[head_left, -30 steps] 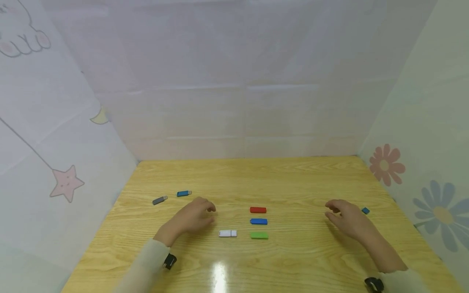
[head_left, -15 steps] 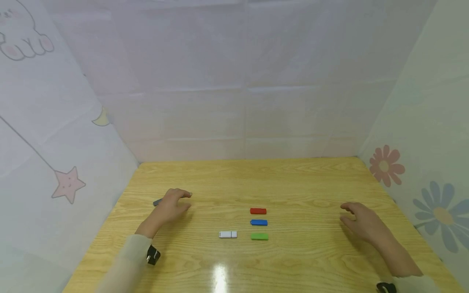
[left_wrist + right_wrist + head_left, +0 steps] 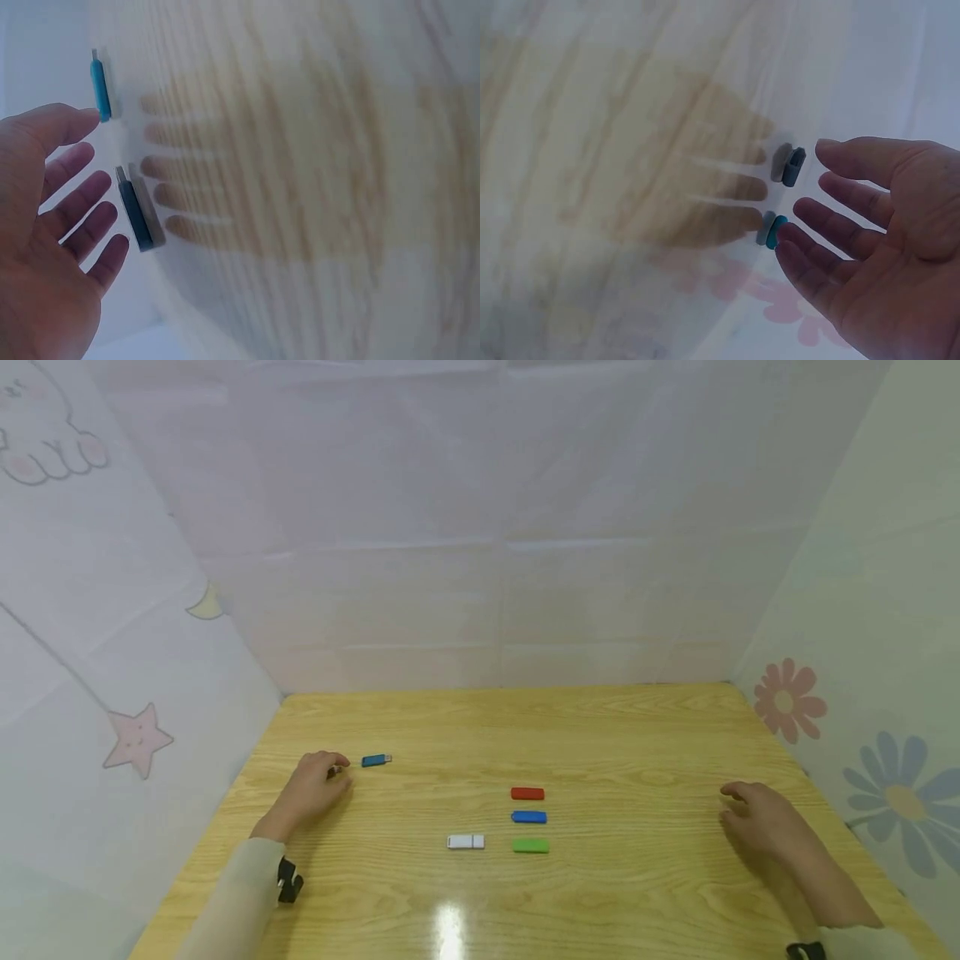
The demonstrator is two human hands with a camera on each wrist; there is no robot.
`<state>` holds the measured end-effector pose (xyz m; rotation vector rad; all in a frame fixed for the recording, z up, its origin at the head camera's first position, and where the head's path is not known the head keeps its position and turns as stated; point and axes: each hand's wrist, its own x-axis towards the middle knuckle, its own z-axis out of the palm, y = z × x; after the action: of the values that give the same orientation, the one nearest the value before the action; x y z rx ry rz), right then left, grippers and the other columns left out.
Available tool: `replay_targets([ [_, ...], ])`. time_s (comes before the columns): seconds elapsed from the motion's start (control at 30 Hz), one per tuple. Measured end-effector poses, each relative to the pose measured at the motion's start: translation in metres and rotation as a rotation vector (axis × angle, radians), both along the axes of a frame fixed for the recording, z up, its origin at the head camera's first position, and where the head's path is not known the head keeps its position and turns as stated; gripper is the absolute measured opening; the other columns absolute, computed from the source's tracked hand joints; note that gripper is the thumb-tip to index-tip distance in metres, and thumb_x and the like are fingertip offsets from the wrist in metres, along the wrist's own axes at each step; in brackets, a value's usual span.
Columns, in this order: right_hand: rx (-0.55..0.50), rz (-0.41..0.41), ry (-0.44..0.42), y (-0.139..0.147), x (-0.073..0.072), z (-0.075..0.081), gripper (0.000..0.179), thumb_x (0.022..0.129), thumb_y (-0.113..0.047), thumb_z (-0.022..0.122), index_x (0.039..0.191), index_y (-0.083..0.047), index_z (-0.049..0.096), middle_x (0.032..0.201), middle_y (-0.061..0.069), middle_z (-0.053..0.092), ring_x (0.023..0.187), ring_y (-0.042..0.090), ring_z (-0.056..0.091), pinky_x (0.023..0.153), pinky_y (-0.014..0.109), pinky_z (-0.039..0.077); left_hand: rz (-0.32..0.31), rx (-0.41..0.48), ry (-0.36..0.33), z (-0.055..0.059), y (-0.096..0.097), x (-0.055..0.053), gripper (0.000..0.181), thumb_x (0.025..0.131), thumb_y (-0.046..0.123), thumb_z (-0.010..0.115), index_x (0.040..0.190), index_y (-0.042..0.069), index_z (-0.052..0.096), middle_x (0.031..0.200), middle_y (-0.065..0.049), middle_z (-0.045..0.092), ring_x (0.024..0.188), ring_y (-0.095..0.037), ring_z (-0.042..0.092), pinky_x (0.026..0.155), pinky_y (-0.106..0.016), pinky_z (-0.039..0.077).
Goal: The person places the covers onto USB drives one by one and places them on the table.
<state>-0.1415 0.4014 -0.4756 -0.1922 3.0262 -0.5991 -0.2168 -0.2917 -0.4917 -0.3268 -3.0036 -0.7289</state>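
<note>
My left hand (image 3: 306, 789) hovers at the left side of the table, fingers loosely spread and holding nothing. A dark grey USB stick (image 3: 135, 214) lies right by its fingertips, mostly covered by the hand in the head view. Just beyond the thumb tip is a blue USB stick (image 3: 377, 761), its metal plug bare. On the right, my right hand (image 3: 768, 818) hangs with relaxed fingers and an empty palm. Close to those fingertips, the right wrist view shows a small dark grey cap (image 3: 793, 167) and a teal-blue cap (image 3: 776, 232); the hand hides both from the head camera.
Mid-table, a red USB stick (image 3: 527, 794), a blue capped one (image 3: 529, 817) and a green one (image 3: 531, 846) lie in a column. A white USB stick (image 3: 466, 842) sits left of the green one. Printed cloth walls (image 3: 495, 568) enclose the wooden table (image 3: 600, 735) on three sides.
My left hand has moved left, past the blue USB stick to the dark grey one. My right hand has shifted right, covering the blue cap seen earlier. The sticks have stayed put.
</note>
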Motion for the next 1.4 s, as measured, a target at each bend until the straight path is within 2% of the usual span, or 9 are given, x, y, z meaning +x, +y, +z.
replay_targets([
  [0.27,-0.003,0.001,0.000,0.005,0.000,-0.003,0.038,0.091,-0.006,0.069,0.119,0.017,0.059,0.108,0.037,0.063,0.100,0.054,0.060,0.080,0.061,0.052,0.011,-0.018,-0.001,-0.005,-0.015,-0.003,0.033,0.097,0.019,0.068,0.123,0.000,0.065,0.128,-0.024,0.061,0.119,-0.044,0.048,0.099,-0.061,0.044],
  [0.43,0.008,0.022,0.000,0.007,0.001,-0.006,0.035,0.089,-0.005,0.071,0.115,0.017,0.061,0.101,0.030,0.065,0.094,0.049,0.062,0.079,0.059,0.053,0.009,-0.036,-0.015,-0.007,-0.019,-0.005,0.033,0.097,0.018,0.068,0.123,-0.001,0.065,0.126,-0.026,0.061,0.118,-0.045,0.049,0.100,-0.061,0.043],
  [0.67,0.007,0.013,-0.035,0.006,0.002,-0.008,0.029,0.089,-0.003,0.070,0.112,0.013,0.063,0.096,0.018,0.063,0.087,0.039,0.063,0.075,0.054,0.054,0.013,-0.053,-0.019,-0.006,-0.021,-0.006,0.031,0.098,0.015,0.066,0.123,-0.003,0.064,0.123,-0.026,0.061,0.112,-0.043,0.051,0.095,-0.059,0.045],
  [0.93,0.010,0.007,-0.036,0.002,0.002,-0.007,0.021,0.090,-0.001,0.069,0.108,0.009,0.065,0.095,0.013,0.063,0.087,0.037,0.062,0.073,0.052,0.053,0.023,-0.064,-0.010,-0.005,-0.021,-0.005,0.028,0.099,0.011,0.066,0.121,-0.006,0.064,0.116,-0.025,0.063,0.106,-0.041,0.054,0.091,-0.057,0.048],
  [1.27,0.024,-0.001,-0.082,0.000,0.001,-0.005,0.021,0.091,-0.002,0.067,0.107,0.011,0.064,0.096,0.019,0.065,0.090,0.042,0.062,0.074,0.052,0.054,0.073,-0.091,-0.022,-0.003,-0.020,-0.003,0.025,0.100,0.011,0.064,0.116,-0.007,0.065,0.106,-0.021,0.063,0.103,-0.041,0.057,0.087,-0.056,0.049],
  [1.4,0.024,-0.006,-0.077,0.000,0.001,-0.004,0.018,0.090,-0.002,0.067,0.103,0.010,0.064,0.095,0.018,0.064,0.089,0.041,0.061,0.074,0.052,0.053,0.087,-0.076,-0.035,-0.002,-0.018,-0.005,0.022,0.100,0.010,0.064,0.115,-0.007,0.065,0.104,-0.021,0.062,0.098,-0.039,0.058,0.085,-0.053,0.051],
])
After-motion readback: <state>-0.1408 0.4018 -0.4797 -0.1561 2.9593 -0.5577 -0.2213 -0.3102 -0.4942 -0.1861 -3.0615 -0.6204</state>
